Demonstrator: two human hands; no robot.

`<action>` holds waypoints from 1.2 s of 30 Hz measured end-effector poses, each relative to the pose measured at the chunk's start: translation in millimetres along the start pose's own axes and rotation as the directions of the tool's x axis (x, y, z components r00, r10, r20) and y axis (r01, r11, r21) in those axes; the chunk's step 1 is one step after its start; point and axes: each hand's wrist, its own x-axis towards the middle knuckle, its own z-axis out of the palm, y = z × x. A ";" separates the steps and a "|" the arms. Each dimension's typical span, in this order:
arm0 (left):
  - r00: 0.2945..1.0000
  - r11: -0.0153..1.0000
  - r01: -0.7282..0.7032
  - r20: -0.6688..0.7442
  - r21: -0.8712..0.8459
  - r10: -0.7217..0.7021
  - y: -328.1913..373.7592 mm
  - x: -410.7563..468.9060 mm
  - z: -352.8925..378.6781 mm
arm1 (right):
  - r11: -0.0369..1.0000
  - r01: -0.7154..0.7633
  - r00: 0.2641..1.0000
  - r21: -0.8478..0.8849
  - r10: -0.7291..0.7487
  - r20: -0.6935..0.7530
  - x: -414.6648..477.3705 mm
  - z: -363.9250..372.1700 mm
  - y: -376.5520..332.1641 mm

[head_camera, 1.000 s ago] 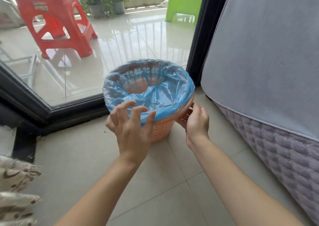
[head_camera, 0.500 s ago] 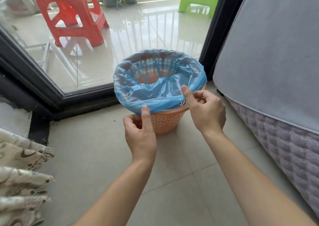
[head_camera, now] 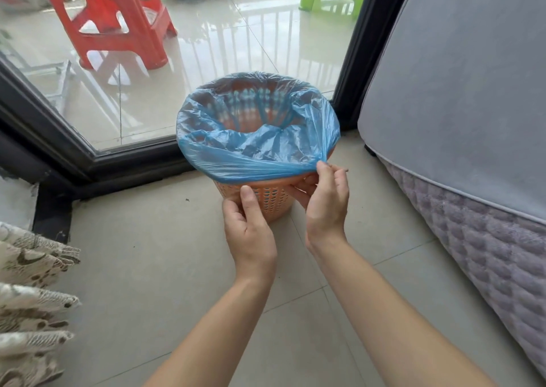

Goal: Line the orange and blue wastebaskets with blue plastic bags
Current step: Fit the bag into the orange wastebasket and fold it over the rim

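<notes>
Blue bag [head_camera: 257, 150], one; orange wastebasket [head_camera: 267, 202], one; left hand [head_camera: 251, 233], right hand [head_camera: 325, 206].

Blue plastic bag [head_camera: 257, 153] folded over rim of orange wastebasket [head_camera: 270, 202]; left hand [head_camera: 251, 230] gripping its near wall; right hand [head_camera: 325, 203] pinching bag edge at near-right rim; red stool [head_camera: 118, 26] beyond it, mattress [head_camera: 472, 105] to its right.

tiled floor [head_camera: 165, 268], glass door [head_camera: 183, 70], mattress [head_camera: 472, 120]
</notes>
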 end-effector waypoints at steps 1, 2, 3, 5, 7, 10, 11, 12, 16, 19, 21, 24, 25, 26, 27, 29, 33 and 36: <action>1.000 1.000 -0.006 -0.001 -0.023 0.006 2.5 4.5 0.7 | 1.000 -0.002 1.000 0.006 0.002 0.012 -0.1 -0.1 0.3; 1.000 0.999 -0.013 -0.009 -0.039 0.012 4.5 8.9 1.5 | 1.000 -0.001 1.000 0.011 0.000 0.025 -1.1 -0.1 -0.5; 1.000 0.999 -0.017 -0.023 -0.044 0.016 6.1 13.0 2.4 | 1.000 0.006 0.999 0.003 -0.006 0.033 -0.8 -0.8 -0.2; 0.998 1.000 -0.014 -0.059 -0.016 0.013 6.3 18.6 3.8 | 0.999 0.029 0.999 -0.035 -0.028 0.033 -0.1 -1.9 1.1; 0.997 1.000 -0.011 -0.076 0.014 0.012 4.9 19.4 4.2 | 0.997 0.045 0.999 -0.067 -0.044 0.021 0.4 -2.0 2.2; 0.997 0.996 -0.037 -0.070 0.086 0.043 4.8 16.9 2.7 | 0.991 0.080 0.997 -0.104 -0.081 -0.006 0.9 -2.1 3.9; 0.996 0.991 -0.057 -0.062 0.118 0.065 4.9 16.0 1.6 | 0.985 0.107 0.994 -0.135 -0.110 -0.017 1.1 -2.8 5.5; 0.994 0.985 -0.083 -0.053 0.152 0.092 4.5 14.9 -0.2 | 0.975 0.134 0.990 -0.175 -0.140 -0.026 0.6 -3.6 7.1; 0.975 0.932 -0.202 -0.025 0.302 0.220 1.5 6.6 -7.4 | 0.938 0.210 0.973 -0.274 -0.227 -0.032 -4.6 -4.8 14.9; 0.971 0.919 -0.223 -0.011 0.324 0.239 0.5 4.4 -7.4 | 0.949 0.212 0.976 -0.234 -0.218 0.000 -9.6 -2.5 19.4; 0.975 0.927 -0.205 -0.014 0.314 0.221 -2.2 8.9 -6.3 | 0.955 0.202 0.979 -0.217 -0.205 0.012 -10.9 -0.4 22.5; 0.982 0.944 -0.177 -0.019 0.278 0.189 -8.2 13.5 -4.5 | 0.974 0.133 0.991 -0.183 -0.136 0.001 -11.2 2.5 24.5; 0.984 0.951 -0.164 -0.019 0.264 0.176 -10.2 14.8 -3.3 | 0.983 0.106 0.994 -0.150 -0.107 -0.002 -10.6 2.8 24.8; 0.988 0.958 -0.145 -0.019 0.246 0.154 -12.2 16.5 -2.3 | 0.990 0.085 0.996 -0.108 -0.086 -0.001 -10.4 3.0 24.2; 0.991 0.966 -0.121 -0.018 0.230 0.129 -15.8 19.1 -1.4 | 0.996 0.067 0.998 -0.064 -0.067 0.002 -9.2 2.5 24.8; 0.998 0.977 -0.049 -0.020 0.206 0.055 -18.6 23.6 0.2 | 1.000 0.031 1.000 -0.005 -0.031 0.006 -7.3 1.2 26.2; 0.993 0.987 0.117 -0.016 0.112 -0.116 -20.9 29.1 -0.1 | 0.999 -0.019 1.000 -0.032 0.019 -0.012 -4.8 0.4 28.3; 0.988 0.986 0.153 0.012 0.066 -0.154 -16.5 30.5 -0.2 | 0.993 0.001 1.000 -0.122 -0.001 -0.002 0.6 0.3 28.2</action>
